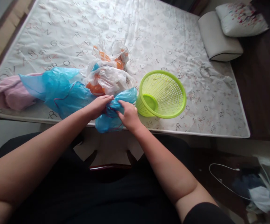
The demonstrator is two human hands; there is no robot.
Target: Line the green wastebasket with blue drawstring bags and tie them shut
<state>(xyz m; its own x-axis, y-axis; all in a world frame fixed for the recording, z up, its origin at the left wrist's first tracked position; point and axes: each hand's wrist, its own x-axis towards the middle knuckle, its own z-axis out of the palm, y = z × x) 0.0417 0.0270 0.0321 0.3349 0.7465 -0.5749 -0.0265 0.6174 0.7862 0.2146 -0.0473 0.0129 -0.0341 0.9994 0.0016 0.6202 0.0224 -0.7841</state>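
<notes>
Both my hands grip a crumpled blue plastic bag [109, 122] near the front edge of the mattress. My left hand [100, 105] pinches it from the left, fingers pointing right. On the other side, my right hand [129, 115] has thumb and fingers closed on the same bag. Part of it bulges out above my fingers, and a loose part hangs below them. A larger blue plastic bag [60, 90] lies spread out to the left. Just beyond my hands sits a heap of white and orange plastic bags [111, 73]. A lime-green basket [146, 107] stands tilted beside my right hand.
A pink cloth [15, 93] lies at the left end of the letter-printed mattress [163, 31]. At the far right are a beige pillow [219, 37] and a white patterned cushion [239, 20]. A white cable [219, 177] lies below on the right.
</notes>
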